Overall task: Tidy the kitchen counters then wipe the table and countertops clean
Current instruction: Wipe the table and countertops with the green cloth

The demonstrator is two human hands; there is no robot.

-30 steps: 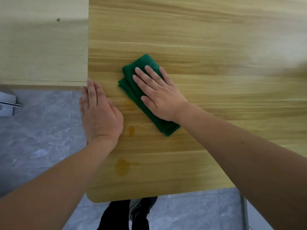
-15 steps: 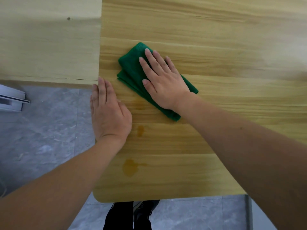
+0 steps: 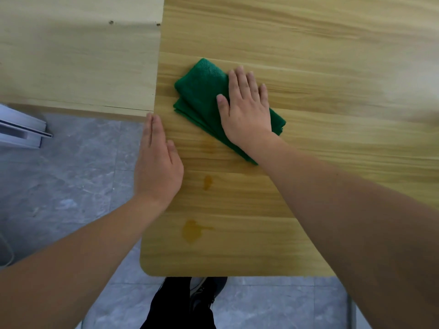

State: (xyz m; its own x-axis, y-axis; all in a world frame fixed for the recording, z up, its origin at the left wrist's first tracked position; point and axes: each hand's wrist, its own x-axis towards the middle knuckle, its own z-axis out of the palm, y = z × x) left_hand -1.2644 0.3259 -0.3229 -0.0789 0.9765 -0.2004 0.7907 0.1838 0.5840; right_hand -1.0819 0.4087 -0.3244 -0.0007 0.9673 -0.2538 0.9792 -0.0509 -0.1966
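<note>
A folded green cloth [image 3: 202,96] lies on the light wooden table [image 3: 308,55], near its left edge. My right hand [image 3: 245,108] presses flat on the cloth's right half, fingers together and pointing away from me. My left hand [image 3: 156,162] rests flat on the table's left edge, palm down, holding nothing. Two amber stains mark the wood nearer to me: a small stain [image 3: 207,181] just right of my left hand and a larger stain [image 3: 191,230] near the front edge.
A paler wooden surface [image 3: 78,55] adjoins the table at the left. Below it lies grey tiled floor [image 3: 59,186] with a white rail-like object [image 3: 21,129] at the far left. My dark shoe [image 3: 204,293] shows under the front edge.
My right hand has slid the cloth away from me and to the right across the table. My left hand has stayed on the table edge. The two stains are unchanged.
</note>
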